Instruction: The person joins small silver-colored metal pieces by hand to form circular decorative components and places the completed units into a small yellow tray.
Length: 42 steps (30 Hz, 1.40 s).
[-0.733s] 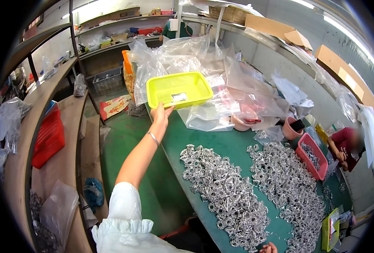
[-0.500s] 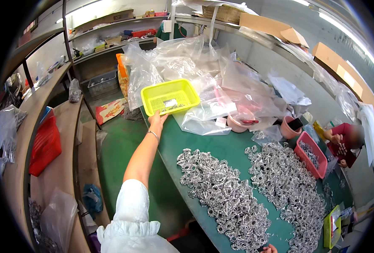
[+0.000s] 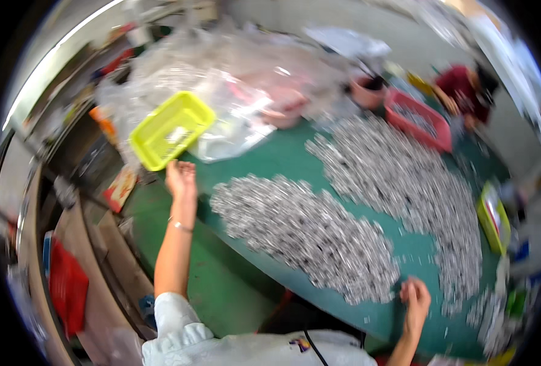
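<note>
My left hand (image 3: 182,178) is at the near corner of a yellow-green plastic basket (image 3: 199,111), fingers apart and slightly bent, not wrapped round the rim. A few small pieces and a pale label lie in the basket. My right hand (image 3: 415,297) is low over the table at the right end of a heap of small silver metal pieces (image 3: 301,235). Its fingers are bent and blurred, so whether they hold a piece cannot be made out. A second heap of similar pieces (image 3: 404,177) spreads farther right across the green table (image 3: 264,152).
Clear plastic bags (image 3: 179,67) pile up at the back. A pink basket (image 3: 418,121) of metal pieces stands at the far right, near a person in dark red (image 3: 465,91). A yellow-green tray (image 3: 493,218) is at the right edge. Shelves and a red basket (image 3: 68,293) stand left.
The view has turned to the right and blurred. My left hand has loosened from the basket's rim. My right hand, barely visible before at the lower edge, now shows fully beside the heap.
</note>
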{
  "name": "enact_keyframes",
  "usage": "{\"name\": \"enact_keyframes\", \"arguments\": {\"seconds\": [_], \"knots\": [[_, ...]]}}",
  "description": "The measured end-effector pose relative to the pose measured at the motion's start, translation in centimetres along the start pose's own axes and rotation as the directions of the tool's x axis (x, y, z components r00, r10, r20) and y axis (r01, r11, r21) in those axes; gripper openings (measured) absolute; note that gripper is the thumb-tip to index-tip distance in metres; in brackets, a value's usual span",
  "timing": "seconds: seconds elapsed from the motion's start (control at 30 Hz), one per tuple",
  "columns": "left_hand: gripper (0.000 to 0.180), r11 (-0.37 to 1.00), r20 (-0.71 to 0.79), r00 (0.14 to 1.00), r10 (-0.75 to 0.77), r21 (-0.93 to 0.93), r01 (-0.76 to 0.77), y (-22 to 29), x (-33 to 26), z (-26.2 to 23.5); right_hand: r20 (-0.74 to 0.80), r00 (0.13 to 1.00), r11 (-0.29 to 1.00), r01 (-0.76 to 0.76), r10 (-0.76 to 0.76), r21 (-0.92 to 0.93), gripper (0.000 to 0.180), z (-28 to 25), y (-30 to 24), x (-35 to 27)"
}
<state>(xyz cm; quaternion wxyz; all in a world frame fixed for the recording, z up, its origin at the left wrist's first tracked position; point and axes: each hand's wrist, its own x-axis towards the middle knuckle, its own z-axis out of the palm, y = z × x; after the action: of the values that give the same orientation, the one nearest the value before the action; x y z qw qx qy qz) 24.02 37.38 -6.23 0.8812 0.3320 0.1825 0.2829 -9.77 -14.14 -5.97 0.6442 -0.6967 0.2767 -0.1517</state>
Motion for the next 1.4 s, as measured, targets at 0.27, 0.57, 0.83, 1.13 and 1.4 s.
{"name": "enact_keyframes", "arguments": {"seconds": [0.27, 0.57, 0.83, 1.13, 1.4], "knots": [[0.016, 0.766, 0.795, 0.603, -0.066, 0.427, -0.480, -3.1, -29.5, 4.9, -0.117, 0.983, 0.977, 0.118, -0.141, -0.178, 0.022, -4.7, 0.3, -2.2], [0.068, 0.259, 0.961, 0.246, -0.126, 0.271, -0.927, -6.4, -38.0, -0.9, 0.215, 0.933, 0.713, 0.360, -0.289, -0.602, 0.084, -1.5, 1.0, -5.5], [0.049, 0.299, 0.954, 0.300, -0.008, 0.289, -0.910, -6.2, -39.0, -1.1, 0.156, 0.891, 0.683, 0.429, -0.426, -0.591, 0.058, -2.4, 1.1, -4.5], [0.038, 0.455, 0.984, 0.021, -0.177, 0.101, -0.885, -7.2, -42.1, 1.8, -0.445, 0.712, 0.542, -0.107, -0.543, -0.834, 0.052, -16.9, 3.7, -3.3], [0.039, 0.779, 0.803, -0.422, -0.420, 0.081, -0.622, -11.7, -50.2, 8.0, -0.407, 0.795, 0.703, 0.035, -0.451, -0.710, 0.017, -18.0, 4.5, -3.2]]}}
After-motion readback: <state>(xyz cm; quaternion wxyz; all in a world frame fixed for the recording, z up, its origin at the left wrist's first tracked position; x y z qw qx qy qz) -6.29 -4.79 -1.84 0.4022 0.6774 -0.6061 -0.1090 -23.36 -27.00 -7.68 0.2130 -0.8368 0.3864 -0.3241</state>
